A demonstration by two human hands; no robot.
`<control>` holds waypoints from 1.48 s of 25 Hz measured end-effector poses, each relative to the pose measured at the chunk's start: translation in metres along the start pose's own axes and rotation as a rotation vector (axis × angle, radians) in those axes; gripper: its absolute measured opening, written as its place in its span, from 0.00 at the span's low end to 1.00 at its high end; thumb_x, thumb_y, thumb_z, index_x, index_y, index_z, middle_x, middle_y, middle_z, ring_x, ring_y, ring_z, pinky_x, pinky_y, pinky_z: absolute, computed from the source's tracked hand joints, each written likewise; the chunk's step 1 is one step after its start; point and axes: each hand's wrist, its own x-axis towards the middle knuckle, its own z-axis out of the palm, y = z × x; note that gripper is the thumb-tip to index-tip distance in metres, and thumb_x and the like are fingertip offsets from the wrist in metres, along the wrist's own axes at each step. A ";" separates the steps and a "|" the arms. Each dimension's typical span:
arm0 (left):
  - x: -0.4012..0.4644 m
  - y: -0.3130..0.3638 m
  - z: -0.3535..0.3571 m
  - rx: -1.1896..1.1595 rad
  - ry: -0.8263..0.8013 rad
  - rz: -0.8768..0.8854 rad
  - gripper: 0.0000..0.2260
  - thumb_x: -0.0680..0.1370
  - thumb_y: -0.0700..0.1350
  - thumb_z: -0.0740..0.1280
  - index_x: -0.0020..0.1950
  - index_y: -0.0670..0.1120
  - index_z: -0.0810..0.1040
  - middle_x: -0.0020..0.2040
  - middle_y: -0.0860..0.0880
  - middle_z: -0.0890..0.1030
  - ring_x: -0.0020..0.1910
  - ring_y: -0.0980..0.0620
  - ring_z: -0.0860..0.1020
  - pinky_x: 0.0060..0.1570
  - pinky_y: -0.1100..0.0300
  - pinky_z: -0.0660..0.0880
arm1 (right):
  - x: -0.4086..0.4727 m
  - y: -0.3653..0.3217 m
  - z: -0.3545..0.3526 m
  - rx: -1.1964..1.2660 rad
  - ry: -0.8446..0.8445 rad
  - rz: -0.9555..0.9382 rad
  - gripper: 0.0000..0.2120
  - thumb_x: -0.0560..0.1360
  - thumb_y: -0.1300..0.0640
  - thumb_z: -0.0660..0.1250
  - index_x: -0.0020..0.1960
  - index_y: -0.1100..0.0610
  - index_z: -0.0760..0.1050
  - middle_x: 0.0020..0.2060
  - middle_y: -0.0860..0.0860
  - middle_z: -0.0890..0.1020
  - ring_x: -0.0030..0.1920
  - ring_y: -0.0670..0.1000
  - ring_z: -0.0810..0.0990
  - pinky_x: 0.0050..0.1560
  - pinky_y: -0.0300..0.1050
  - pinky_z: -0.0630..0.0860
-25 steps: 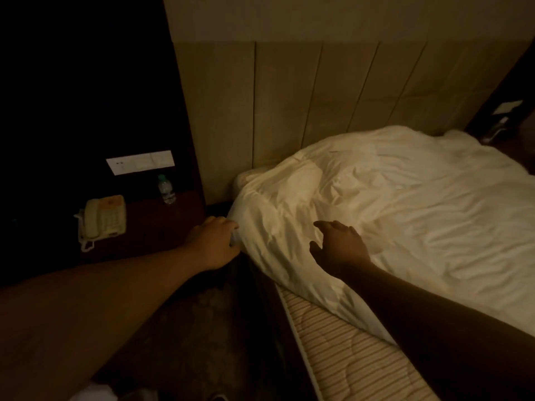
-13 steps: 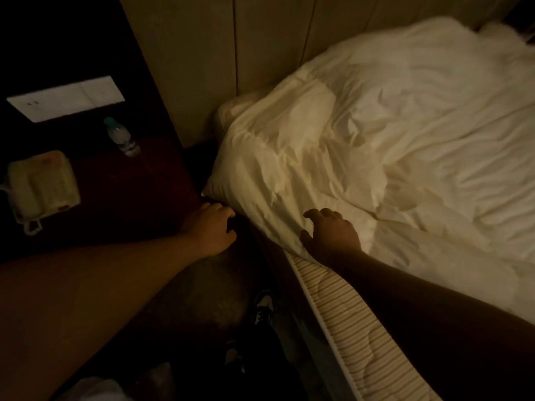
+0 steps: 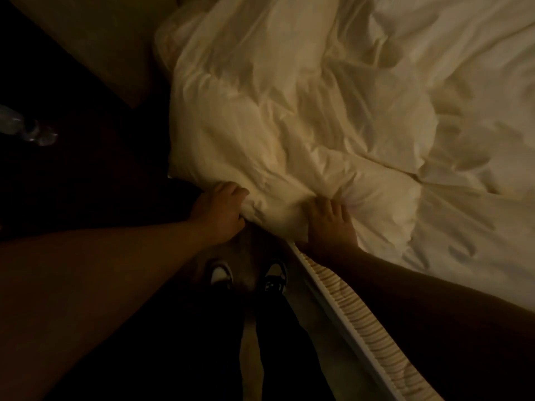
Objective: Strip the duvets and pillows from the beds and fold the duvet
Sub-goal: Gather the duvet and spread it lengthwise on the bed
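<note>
At the bed edge, both hands' fingers point(image 3: 333, 209) grip the duvet point(image 3: 304, 117).

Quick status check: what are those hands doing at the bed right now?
Left hand and right hand both grip the duvet edge at the mattress side. Duvet on the bed, rumpled. Nothing blocking.

A creamy white duvet point(image 3: 333, 117) lies over a tan-and-white striped mattress point(image 3: 373, 337); the shoes point(image 3: 221, 274) are black-and-white.
</note>
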 end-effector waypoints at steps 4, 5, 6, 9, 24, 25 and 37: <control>0.042 -0.017 0.019 0.260 -0.099 0.084 0.38 0.68 0.53 0.74 0.75 0.54 0.61 0.74 0.51 0.61 0.73 0.47 0.61 0.68 0.47 0.63 | 0.017 0.009 0.024 -0.048 0.035 -0.013 0.34 0.67 0.45 0.69 0.71 0.52 0.65 0.67 0.54 0.68 0.66 0.60 0.66 0.70 0.57 0.61; 0.053 -0.021 0.023 0.332 -0.070 0.112 0.37 0.67 0.52 0.74 0.73 0.54 0.63 0.72 0.50 0.64 0.70 0.46 0.63 0.67 0.46 0.63 | 0.021 0.011 0.028 -0.034 0.058 -0.002 0.32 0.69 0.47 0.69 0.70 0.51 0.66 0.66 0.54 0.69 0.66 0.60 0.67 0.69 0.57 0.62; 0.062 -0.024 0.026 0.381 -0.023 0.141 0.34 0.66 0.50 0.74 0.70 0.55 0.66 0.68 0.49 0.68 0.66 0.44 0.65 0.64 0.46 0.65 | 0.023 0.013 0.031 -0.014 0.077 0.007 0.29 0.70 0.49 0.68 0.70 0.50 0.67 0.66 0.53 0.69 0.66 0.59 0.68 0.69 0.57 0.63; 0.081 -0.027 0.015 0.421 0.137 0.200 0.20 0.68 0.45 0.68 0.59 0.54 0.76 0.57 0.47 0.75 0.56 0.41 0.70 0.52 0.48 0.69 | 0.024 0.014 0.030 0.073 0.113 0.011 0.21 0.74 0.53 0.63 0.67 0.51 0.72 0.63 0.53 0.74 0.64 0.60 0.71 0.67 0.57 0.66; 0.130 0.046 -0.331 0.158 -0.141 0.574 0.42 0.63 0.80 0.59 0.69 0.57 0.63 0.65 0.54 0.71 0.60 0.48 0.75 0.56 0.53 0.72 | 0.016 0.075 -0.274 0.251 0.430 0.390 0.26 0.74 0.32 0.49 0.55 0.50 0.72 0.44 0.51 0.80 0.43 0.56 0.81 0.42 0.50 0.76; 0.137 0.056 -0.352 0.271 -0.144 0.604 0.45 0.61 0.79 0.61 0.71 0.56 0.62 0.67 0.54 0.68 0.61 0.48 0.75 0.56 0.53 0.72 | 0.015 0.087 -0.296 0.250 0.448 0.371 0.26 0.73 0.31 0.51 0.55 0.49 0.72 0.44 0.49 0.79 0.43 0.54 0.80 0.42 0.48 0.76; 0.288 0.241 -0.517 0.977 0.073 0.110 0.16 0.81 0.42 0.58 0.69 0.48 0.73 0.69 0.46 0.71 0.67 0.45 0.71 0.63 0.50 0.70 | 0.092 0.248 -0.432 0.109 0.289 0.693 0.21 0.80 0.39 0.52 0.59 0.49 0.76 0.56 0.53 0.77 0.55 0.55 0.78 0.52 0.50 0.73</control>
